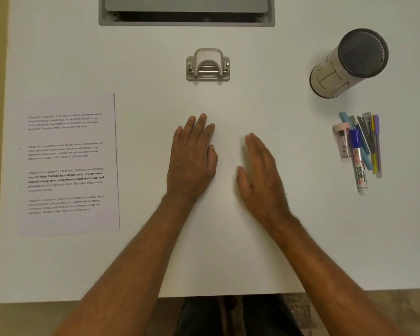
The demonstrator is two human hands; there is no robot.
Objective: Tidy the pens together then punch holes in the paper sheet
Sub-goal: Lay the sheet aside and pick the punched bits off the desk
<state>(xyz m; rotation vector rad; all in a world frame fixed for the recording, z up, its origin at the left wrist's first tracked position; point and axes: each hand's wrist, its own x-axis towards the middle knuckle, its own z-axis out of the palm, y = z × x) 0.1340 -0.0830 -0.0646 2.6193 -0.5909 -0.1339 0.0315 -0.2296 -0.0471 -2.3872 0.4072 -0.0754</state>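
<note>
The pens (364, 146) lay in a loose bundle at the right side of the white counter (228, 238), their long axes running roughly from the far edge toward the person, tilted a little so the near ends leaned right. A whiteboard marker (358, 163) with a blue cap reached nearest to the person, cap end pointing away. Among them sat a small pink sharpener (341, 139) on the left of the bundle, touching it, and a grey metal piece (365, 132) that I could not identify for sure. Beyond the bundle stood a cylindrical holder (349, 63) with a dark mesh top, apart from the pens.

The paper sheet (68, 163) lay flat at the left side of the counter, its long axis running away from the person, printed text upright to the reader, in four blocks. The hole punch (207, 65) stood at the middle far side, well apart from the sheet, its long axis across the counter and its handle arched toward the far edge.

Both hands rested in the centre with nothing in them. The left hand (192, 161) lay palm down, fingers straight and close together, flat on the counter. The right hand (262, 175) was also open, fingers extended and tipped slightly on edge, thumb toward the left hand, a narrow gap between the two.
</note>
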